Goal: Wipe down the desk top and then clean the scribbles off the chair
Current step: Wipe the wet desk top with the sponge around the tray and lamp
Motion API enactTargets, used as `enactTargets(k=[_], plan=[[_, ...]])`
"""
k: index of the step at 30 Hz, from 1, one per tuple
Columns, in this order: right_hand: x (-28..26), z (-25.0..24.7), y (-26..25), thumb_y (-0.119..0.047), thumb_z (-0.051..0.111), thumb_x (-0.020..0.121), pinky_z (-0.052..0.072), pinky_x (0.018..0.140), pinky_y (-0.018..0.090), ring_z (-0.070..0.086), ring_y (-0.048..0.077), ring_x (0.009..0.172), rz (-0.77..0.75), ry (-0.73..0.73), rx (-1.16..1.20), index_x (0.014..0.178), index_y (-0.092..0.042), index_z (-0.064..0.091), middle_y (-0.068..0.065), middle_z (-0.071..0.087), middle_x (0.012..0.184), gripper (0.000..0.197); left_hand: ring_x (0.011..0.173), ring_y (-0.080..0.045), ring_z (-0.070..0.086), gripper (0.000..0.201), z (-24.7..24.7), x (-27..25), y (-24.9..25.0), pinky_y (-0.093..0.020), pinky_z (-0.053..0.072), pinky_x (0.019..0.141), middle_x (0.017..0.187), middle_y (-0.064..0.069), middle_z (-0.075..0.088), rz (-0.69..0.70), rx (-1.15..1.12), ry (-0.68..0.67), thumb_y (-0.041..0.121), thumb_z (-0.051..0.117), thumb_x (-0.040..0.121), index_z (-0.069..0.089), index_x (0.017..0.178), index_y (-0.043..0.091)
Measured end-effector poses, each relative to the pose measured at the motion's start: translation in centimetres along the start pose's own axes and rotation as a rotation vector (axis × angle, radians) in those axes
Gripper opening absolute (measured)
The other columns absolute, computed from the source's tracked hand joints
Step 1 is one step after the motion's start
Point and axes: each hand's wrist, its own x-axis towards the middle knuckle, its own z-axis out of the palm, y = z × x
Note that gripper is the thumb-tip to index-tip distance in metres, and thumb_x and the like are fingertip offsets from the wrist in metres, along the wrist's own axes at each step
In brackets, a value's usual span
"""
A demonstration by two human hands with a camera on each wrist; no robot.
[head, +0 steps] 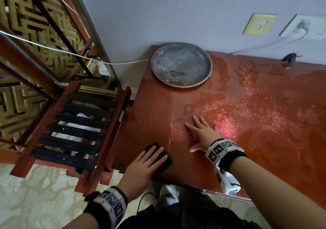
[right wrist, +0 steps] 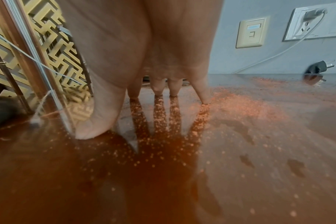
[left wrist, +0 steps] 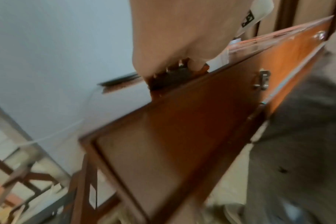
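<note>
The dark cloth (head: 159, 155) lies near the worktop's (head: 247, 158) front-left corner, its long axis running toward the plate (head: 181, 64). The left hand (head: 141, 170) presses it flat-fingered; the right hand (head: 201, 133) rests splayed beside it, holding nothing.

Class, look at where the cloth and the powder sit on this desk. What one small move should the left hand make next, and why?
Probably slide the left hand with the dark cloth rightward toward the pale powder. The cloth sits at the desk top's near left corner, while the powder lies to its right, around the flat right hand, which may need to lift clear.
</note>
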Motion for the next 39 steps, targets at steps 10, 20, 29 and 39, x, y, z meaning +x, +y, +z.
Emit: enactTargets(k=[10,20,29,39], plan=[[0.1,0.2,0.1,-0.045,0.074,0.072,0.006,0.112,0.062,-0.018,0.018,0.143,-0.002,0.026,0.022,0.147,-0.042,0.002,-0.007,-0.020,0.155,0.104,0.141,-0.019,0.025,0.083,0.5,-2.3,1.2,-0.034,0.026,0.109,0.156,0.003,0.023,0.077,-0.017,-0.144,0.019,0.044,0.070,0.020,0.149,0.031],[-0.2,0.1,0.1,-0.046,0.074,0.072,0.006,0.112,0.062,-0.017,0.018,0.143,0.004,0.029,0.009,0.147,-0.042,0.002,-0.007,-0.019,0.155,0.104,0.132,-0.019,0.044,0.053,-1.1,4.9,1.2,-0.035,0.047,0.098,0.144,0.003,0.045,0.004,-0.003,-0.112,0.025,0.036,0.084,0.038,0.137,0.030],[-0.2,0.1,0.1,-0.047,0.073,0.072,0.004,0.113,0.061,-0.019,0.017,0.143,0.002,0.021,0.011,0.147,-0.042,0.000,-0.008,-0.021,0.155,0.104,0.134,-0.017,0.040,0.054,-1.3,4.4,0.2,-0.034,0.045,0.102,0.147,0.006,0.041,0.002,-0.077,-0.155,0.026,0.038,0.083,0.041,0.137,0.033],[-0.1,-0.4,-0.4,-0.045,0.070,0.076,0.004,0.114,0.059,-0.017,0.020,0.143,0.023,-0.003,-0.008,0.147,-0.040,0.000,-0.005,-0.019,0.155,0.100,0.138,-0.013,-0.026,0.066,-3.3,8.6,1.0,-0.034,0.003,0.119,0.152,0.009,-0.024,-0.121,-0.061,-0.349,0.009,0.032,0.097,-0.001,0.150,0.032]])
